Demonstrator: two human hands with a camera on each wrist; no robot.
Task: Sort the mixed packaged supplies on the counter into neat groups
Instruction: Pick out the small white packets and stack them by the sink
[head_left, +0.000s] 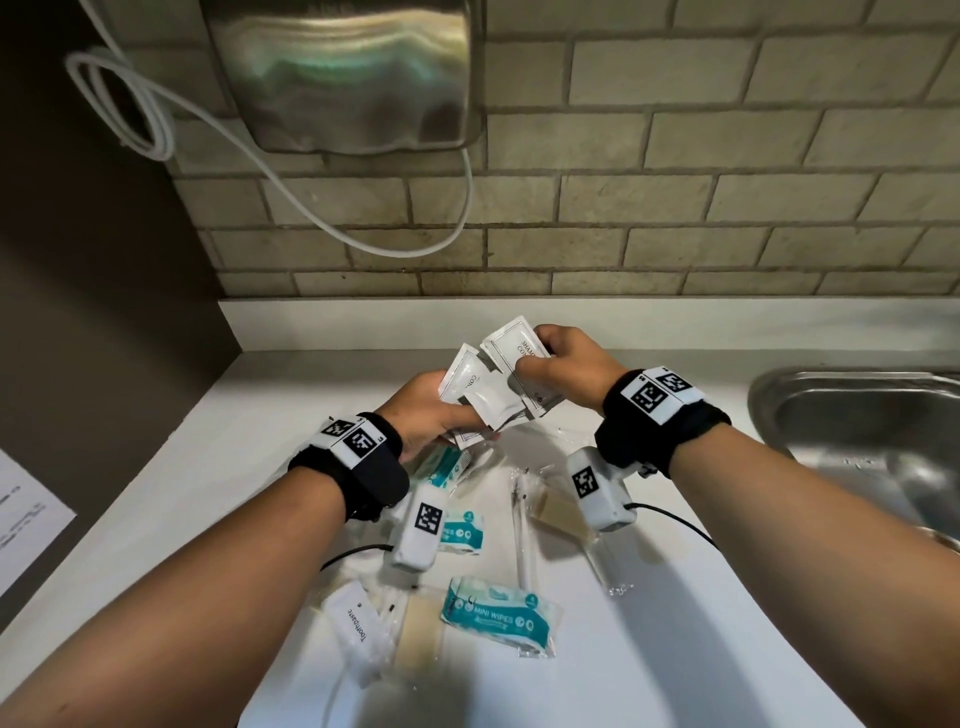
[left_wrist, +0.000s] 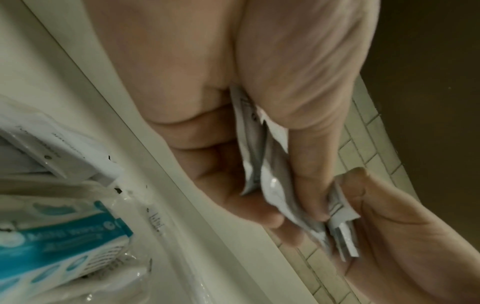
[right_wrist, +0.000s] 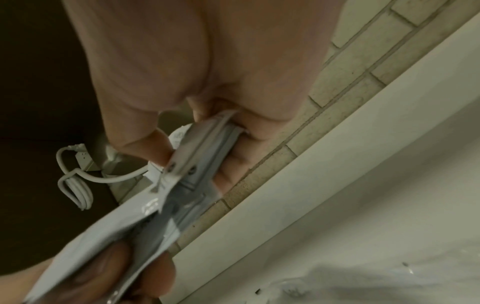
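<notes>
My left hand (head_left: 423, 410) and right hand (head_left: 563, 364) pinch white sachets (head_left: 498, 384) above the worktop (head_left: 675, 623); my wrist cameras hide some wipes packs (head_left: 498, 616) below; sink (head_left: 857, 415) right.

Head view looks down over counter (head_left: 675, 623); wrist views sit close along each palm (all share the held sachets (head_left: 498, 384)).

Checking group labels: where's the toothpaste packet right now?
Head view: the toothpaste packet lies on the counter near the front edge, under the left forearm, just left of the Mini Wipes pack. Neither hand touches it.
</notes>
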